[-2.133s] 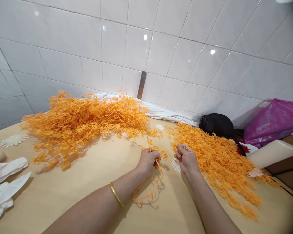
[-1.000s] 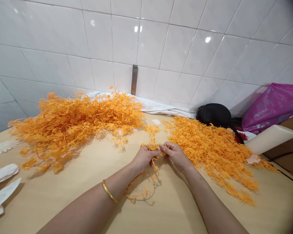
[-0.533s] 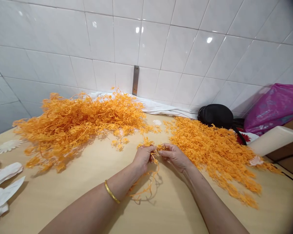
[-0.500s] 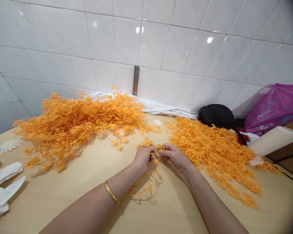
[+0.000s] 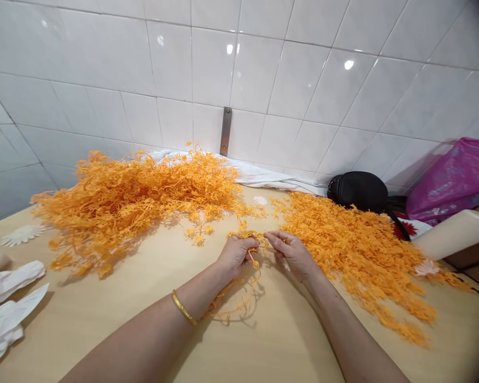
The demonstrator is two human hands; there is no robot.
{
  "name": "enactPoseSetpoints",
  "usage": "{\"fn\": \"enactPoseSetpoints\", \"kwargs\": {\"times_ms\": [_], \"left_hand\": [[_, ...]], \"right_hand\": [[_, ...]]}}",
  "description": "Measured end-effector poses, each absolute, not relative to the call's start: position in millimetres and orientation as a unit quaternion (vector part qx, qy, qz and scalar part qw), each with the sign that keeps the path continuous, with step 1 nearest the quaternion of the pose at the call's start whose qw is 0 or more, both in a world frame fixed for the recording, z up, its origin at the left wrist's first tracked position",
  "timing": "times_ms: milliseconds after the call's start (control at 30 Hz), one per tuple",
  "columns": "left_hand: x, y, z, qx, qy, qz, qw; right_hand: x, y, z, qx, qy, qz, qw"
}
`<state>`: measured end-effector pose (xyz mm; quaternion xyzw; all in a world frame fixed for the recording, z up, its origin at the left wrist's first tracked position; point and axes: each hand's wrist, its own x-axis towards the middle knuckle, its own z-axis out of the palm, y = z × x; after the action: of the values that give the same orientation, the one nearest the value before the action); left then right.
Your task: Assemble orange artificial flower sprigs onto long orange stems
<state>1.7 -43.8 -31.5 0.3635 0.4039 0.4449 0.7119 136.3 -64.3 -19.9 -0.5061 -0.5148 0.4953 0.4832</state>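
Note:
My left hand (image 5: 236, 256) is shut on a thin orange artificial vine strand (image 5: 243, 298), which trails down from it in loose loops onto the wooden tabletop (image 5: 287, 340). The strand's upper sprig (image 5: 245, 234) runs across to my right hand (image 5: 293, 256), whose thumb and forefinger pinch its end. A gold bangle (image 5: 183, 309) circles my left wrist. Large tangled heaps of the same orange vine lie on both sides: one to the left (image 5: 123, 202) and one to the right (image 5: 355, 255), close to my right hand.
White flower-shaped cutouts lie on the table (image 5: 22, 235), and white cloth pieces (image 5: 8, 282) sit at the left. A white cloth (image 5: 259, 178), black bag (image 5: 357, 191) and pink plastic bag (image 5: 455, 181) line the far side against the white tile wall (image 5: 104, 69).
My hands have come together from their earlier spread, and my right hand has moved left to pinch the sprig. Since the last frames, the view has shifted slightly and my right hand has eased rightward.

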Motion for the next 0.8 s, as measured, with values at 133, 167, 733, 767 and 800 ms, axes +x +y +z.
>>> {"fn": "enactPoseSetpoints", "kwargs": {"times_ms": [133, 167, 733, 767, 800], "left_hand": [[4.4, -47.2, -32.5, 0.409, 0.416, 0.422, 0.694], [4.6, -47.8, -32.2, 0.414, 0.421, 0.419, 0.689], [-7.9, -46.5, -24.7, 0.270, 0.273, 0.346, 0.856], [-9.0, -47.6, -24.6, 0.266, 0.272, 0.351, 0.855], [-9.5, -48.5, -24.8, 0.265, 0.276, 0.363, 0.850]], "right_hand": [[131.4, -66.3, -19.1, -0.504, -0.563, 0.452, 0.474], [130.7, -66.4, -19.5, -0.506, -0.566, 0.439, 0.480], [134.8, -48.5, -21.8, -0.491, -0.241, 0.535, 0.644], [141.4, -47.9, -19.5, -0.494, -0.234, 0.529, 0.648], [146.9, -48.2, -17.7, -0.496, -0.230, 0.529, 0.650]]}}
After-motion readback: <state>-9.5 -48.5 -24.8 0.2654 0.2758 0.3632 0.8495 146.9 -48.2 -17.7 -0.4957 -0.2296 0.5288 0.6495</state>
